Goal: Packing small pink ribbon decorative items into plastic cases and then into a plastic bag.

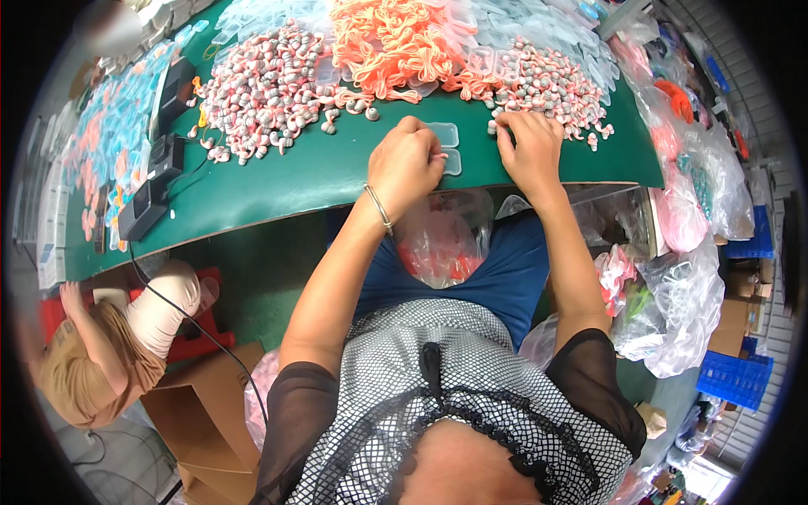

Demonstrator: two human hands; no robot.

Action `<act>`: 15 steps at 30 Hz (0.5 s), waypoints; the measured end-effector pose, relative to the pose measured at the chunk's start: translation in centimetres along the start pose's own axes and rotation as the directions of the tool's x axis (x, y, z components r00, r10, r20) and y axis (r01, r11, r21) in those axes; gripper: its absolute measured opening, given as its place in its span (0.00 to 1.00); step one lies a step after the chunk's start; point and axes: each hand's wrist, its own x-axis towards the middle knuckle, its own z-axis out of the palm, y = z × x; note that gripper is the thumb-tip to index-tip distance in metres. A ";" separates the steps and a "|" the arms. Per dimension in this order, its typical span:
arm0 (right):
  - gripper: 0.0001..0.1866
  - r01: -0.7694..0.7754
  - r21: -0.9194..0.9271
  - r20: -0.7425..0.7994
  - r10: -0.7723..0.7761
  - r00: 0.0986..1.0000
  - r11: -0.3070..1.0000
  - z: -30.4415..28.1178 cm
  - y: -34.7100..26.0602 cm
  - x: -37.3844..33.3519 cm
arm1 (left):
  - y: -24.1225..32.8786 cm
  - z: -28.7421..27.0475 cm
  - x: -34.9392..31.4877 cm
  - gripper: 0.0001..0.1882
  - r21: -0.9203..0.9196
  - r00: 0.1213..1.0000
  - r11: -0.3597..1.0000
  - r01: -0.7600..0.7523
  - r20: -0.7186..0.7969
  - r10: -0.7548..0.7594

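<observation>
My left hand (406,162) rests on the green table (286,181) with its fingers curled, pinching a small pink-and-grey piece beside a clear plastic tray (446,135). A second clear tray (452,162) lies just below it. My right hand (530,145) reaches into a heap of small pink-and-grey earplug-like pieces (551,84), its fingertips closed on one at the heap's near edge. A pile of orange cords (396,42) lies behind both hands. A larger heap of the same small pieces (265,88) lies to the left.
Several clear trays (522,25) are stacked at the table's far side. Black devices with cables (156,181) stand at the left. Plastic bags of parts (682,278) fill the right side and one lies on my lap (438,240). Another person (109,337) sits at lower left by cardboard boxes (210,412).
</observation>
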 end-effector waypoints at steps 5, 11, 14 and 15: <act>0.05 0.012 0.360 0.116 -0.058 0.992 0.933 -1.6 -4.0 0.2 | -0.4 0.1 0.2 0.06 -0.015 1.000 1.000 -0.004 -0.026 0.004; 0.05 0.018 0.317 0.217 -0.091 0.972 0.948 -0.4 -5.6 0.1 | -0.7 0.4 -0.1 0.06 -0.033 0.999 0.999 -0.038 -0.038 0.037; 0.07 0.056 0.239 0.226 -0.112 0.968 0.969 -0.1 -6.3 0.3 | -0.7 0.2 -0.2 0.07 -0.031 0.999 0.999 -0.016 -0.031 0.015; 0.07 0.060 0.239 0.226 -0.115 0.967 0.969 -0.2 -6.2 0.5 | -0.7 0.0 -0.3 0.08 -0.040 1.000 0.999 0.005 -0.020 -0.006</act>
